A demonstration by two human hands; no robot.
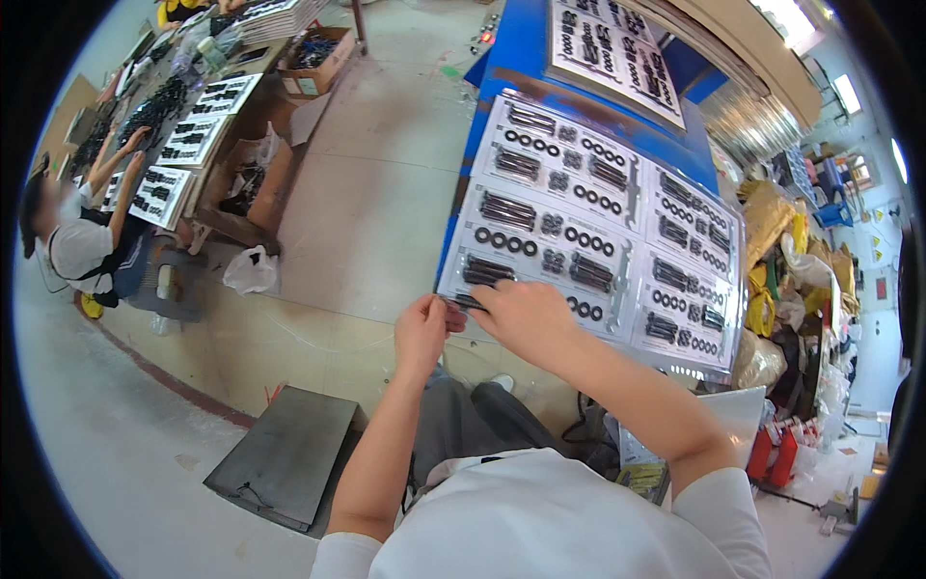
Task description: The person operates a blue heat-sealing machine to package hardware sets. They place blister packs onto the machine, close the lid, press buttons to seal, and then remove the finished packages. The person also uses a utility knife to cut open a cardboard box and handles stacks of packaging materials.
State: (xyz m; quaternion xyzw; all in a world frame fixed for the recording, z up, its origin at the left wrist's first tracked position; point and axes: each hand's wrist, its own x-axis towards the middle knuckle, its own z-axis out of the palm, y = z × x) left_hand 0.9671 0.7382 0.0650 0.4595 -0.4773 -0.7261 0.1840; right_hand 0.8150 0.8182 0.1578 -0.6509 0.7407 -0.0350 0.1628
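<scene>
A large card sheet (644, 232) lies in front of me, bearing rows of black bolts (508, 209), black washers (505, 240) and small dark nuts under shiny clear film. My left hand (422, 333) is closed at the sheet's near left corner, fingertips pinched together. Bent over that same corner is my right hand (526, 314), its thumb and fingers drawn together beside a few small dark pieces (469, 301). I cannot tell whether those pieces are held or lie on the sheet, nor what the left fingers pinch.
The sheet rests on a blue table (521, 72), with a stack of similar sheets (617, 53) behind it. Across the aisle, a person (82, 236) works at a bench beside cardboard boxes (316, 63). A dark flat panel (285, 458) lies on the floor; bags crowd the right.
</scene>
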